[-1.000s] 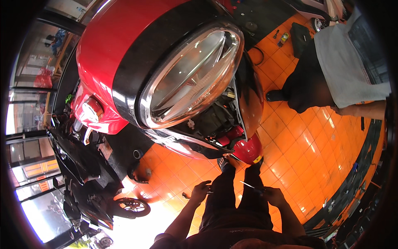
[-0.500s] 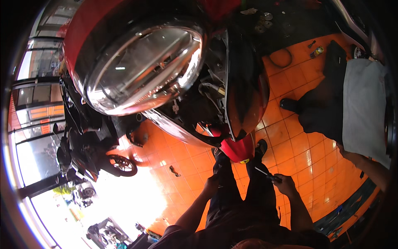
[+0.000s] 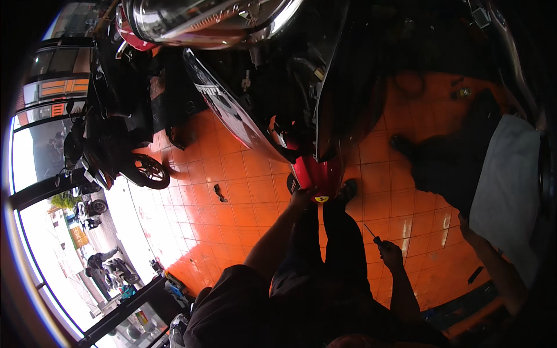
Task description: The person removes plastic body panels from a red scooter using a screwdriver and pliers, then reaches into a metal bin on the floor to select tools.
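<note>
A red scooter front fender (image 3: 313,173) with a yellow badge at its tip points toward me between my feet. My left hand (image 3: 301,199) reaches its left edge, with the fingers closed at that edge; shadow hides some of them. Held out to the right of my legs, my right hand (image 3: 391,254) is wrapped around the dark handle of a screwdriver (image 3: 371,232). Its thin shaft points up and left, apart from the scooter. Above the fender, the scooter's front body is opened up, showing dark inner parts between a left side panel (image 3: 223,101) and a dark right panel.
The scooter's large headlight (image 3: 214,23) hangs over the top. A black motorcycle (image 3: 116,133) stands left. At right is another person, with a forearm (image 3: 493,264) beside light grey cloth (image 3: 505,185). A small dark object (image 3: 220,193) lies on the orange tiled floor (image 3: 249,214).
My left hand has gone from beside my thigh up to the fender's left edge. The view has shifted, so the headlight sits higher. My right hand still holds the screwdriver.
</note>
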